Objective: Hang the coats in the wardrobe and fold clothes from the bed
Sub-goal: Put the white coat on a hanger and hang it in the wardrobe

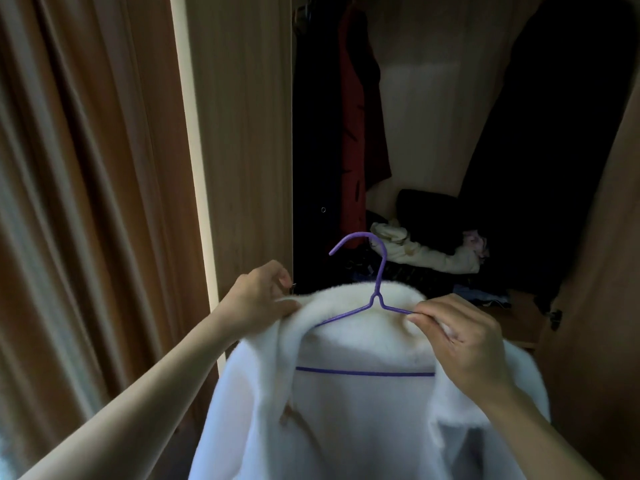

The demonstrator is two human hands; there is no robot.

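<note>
A fluffy white coat hangs on a purple wire hanger that I hold up in front of the open wardrobe. My left hand grips the coat's collar at its left shoulder. My right hand pinches the hanger's right arm together with the collar. The hanger's hook points up and left, free in the air. Its lower bar shows across the coat's inside.
Inside the wardrobe a dark coat and a red garment hang at the left, a black garment at the right. A pile of clothes lies on the wardrobe floor. Brown curtains hang at the left, beside the wardrobe's side panel.
</note>
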